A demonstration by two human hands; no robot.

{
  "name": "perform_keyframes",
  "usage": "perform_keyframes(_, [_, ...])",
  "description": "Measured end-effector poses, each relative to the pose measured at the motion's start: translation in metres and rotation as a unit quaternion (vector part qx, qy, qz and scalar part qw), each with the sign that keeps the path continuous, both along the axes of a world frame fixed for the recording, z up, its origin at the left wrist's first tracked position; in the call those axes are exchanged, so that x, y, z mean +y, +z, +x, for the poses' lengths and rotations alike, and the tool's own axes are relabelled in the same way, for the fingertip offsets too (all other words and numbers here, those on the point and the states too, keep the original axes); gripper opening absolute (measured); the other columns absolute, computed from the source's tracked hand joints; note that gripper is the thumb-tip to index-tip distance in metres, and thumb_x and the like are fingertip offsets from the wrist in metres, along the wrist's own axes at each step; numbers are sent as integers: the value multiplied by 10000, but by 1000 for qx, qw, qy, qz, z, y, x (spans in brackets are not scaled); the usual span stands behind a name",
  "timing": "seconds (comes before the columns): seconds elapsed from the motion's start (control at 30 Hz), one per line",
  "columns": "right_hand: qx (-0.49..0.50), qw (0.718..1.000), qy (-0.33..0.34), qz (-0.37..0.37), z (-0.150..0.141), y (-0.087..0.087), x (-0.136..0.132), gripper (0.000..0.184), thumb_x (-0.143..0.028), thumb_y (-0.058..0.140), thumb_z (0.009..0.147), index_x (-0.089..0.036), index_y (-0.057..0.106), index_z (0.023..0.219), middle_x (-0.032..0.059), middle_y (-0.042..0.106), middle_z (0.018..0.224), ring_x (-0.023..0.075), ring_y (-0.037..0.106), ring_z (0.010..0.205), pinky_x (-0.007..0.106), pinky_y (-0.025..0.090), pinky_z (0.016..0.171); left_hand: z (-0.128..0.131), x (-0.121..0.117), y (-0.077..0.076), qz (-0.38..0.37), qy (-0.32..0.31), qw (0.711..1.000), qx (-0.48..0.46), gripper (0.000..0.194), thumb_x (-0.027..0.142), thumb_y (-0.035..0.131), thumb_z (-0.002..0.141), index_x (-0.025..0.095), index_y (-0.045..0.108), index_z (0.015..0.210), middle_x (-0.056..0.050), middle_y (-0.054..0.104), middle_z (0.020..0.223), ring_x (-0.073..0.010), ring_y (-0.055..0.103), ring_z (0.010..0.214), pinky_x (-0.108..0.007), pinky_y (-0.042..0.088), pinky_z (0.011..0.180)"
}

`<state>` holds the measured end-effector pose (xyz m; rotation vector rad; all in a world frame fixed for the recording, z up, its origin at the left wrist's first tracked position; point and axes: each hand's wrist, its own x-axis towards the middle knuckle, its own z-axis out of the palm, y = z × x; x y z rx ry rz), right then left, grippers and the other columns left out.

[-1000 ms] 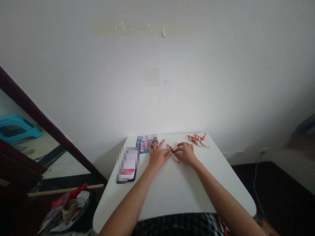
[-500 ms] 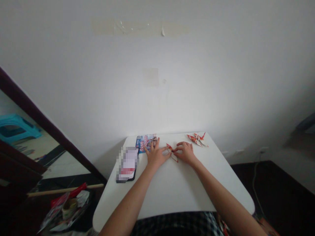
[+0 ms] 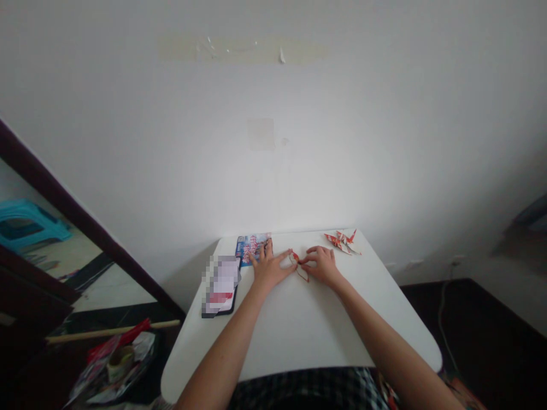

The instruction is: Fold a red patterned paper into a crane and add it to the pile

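A small folded paper (image 3: 303,275), red and white, lies on the white table between my hands. My left hand (image 3: 269,270) has its thumb and index finger at the paper's left side, holding it, while its other fingers spread over a blue printed packet (image 3: 245,251). My right hand (image 3: 321,265) pinches the paper's right side near its middle, and its fingers hide part of the folds. At the back right rests a folded paper crane (image 3: 343,241) in the same red and white, apart from both hands.
A phone (image 3: 223,285), its screen blurred out, lies on the left of the white table (image 3: 316,336). The wall (image 3: 342,142) rises behind the table. Left on the floor are a wooden stick (image 3: 166,324) and a plastic bag of items (image 3: 141,344); a mirror shows a blue stool (image 3: 38,222).
The upper part of the folded paper looks wider, with more of its pale face showing. My left hand's raised fingers have drawn slightly down and left; the right hand has barely moved.
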<state>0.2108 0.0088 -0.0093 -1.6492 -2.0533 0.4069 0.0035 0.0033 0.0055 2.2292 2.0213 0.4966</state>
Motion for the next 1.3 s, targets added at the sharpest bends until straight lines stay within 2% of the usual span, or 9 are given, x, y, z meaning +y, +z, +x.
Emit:
perform_keyframes(0.17, [-1,1000,10,5,1,-1,-1,144,-406,744,891,-398,809,1020,33,632,1320,282,462,1327,545,223,1162,-3,3,-1,-15,-5,1000,10,682,821,556,804,560,537,1434,-11,246,1733,-455,175,1574,-796,18,1176])
perform_keyframes(0.33, [0,1000,10,9,2,-2,-2,136,-389,748,893,-399,811,1013,34,634,1318,282,471,1315,543,225,1161,-6,2,-7,10,-19,1000,16,680,789,551,839,547,494,1472,-27,264,1727,-442,181,1575,-823,27,1160])
perform_keyframes(0.47, [4,1000,12,8,2,-2,-2,152,-385,732,907,-411,807,1037,35,636,1319,283,472,1314,540,222,1163,-8,-2,-7,39,-61,997,13,498,693,589,888,566,599,1370,-10,301,1711,-409,240,1560,-797,69,1185])
perform_keyframes(0.6, [4,1000,10,6,3,-2,-2,158,-383,736,902,-413,807,1039,33,638,1320,283,475,1310,539,220,1165,-7,-5,-7,36,-97,995,7,353,627,570,932,552,697,1253,34,343,1691,-400,262,1547,-772,74,1209])
perform_keyframes(0.87, [5,1000,9,6,1,1,-3,137,-386,742,888,-399,813,1004,26,633,1312,280,465,1324,557,190,1187,0,3,-11,33,-27,999,-8,357,685,478,948,556,757,1129,50,362,1683,-420,320,1512,-855,108,1138])
perform_keyframes(1.07, [2,1000,10,2,0,2,-3,138,-381,747,878,-394,813,999,27,630,1307,283,461,1327,565,206,1180,0,9,-9,44,0,999,2,374,680,461,957,551,745,1165,38,364,1682,-424,322,1508,-854,102,1139])
perform_keyframes(1.3, [-5,1000,14,7,1,1,-3,141,-403,730,894,-396,812,1008,35,627,1315,290,460,1332,580,220,1177,1,11,-8,51,6,999,5,407,665,420,978,574,656,1296,23,338,1695,-433,311,1509,-859,71,1135])
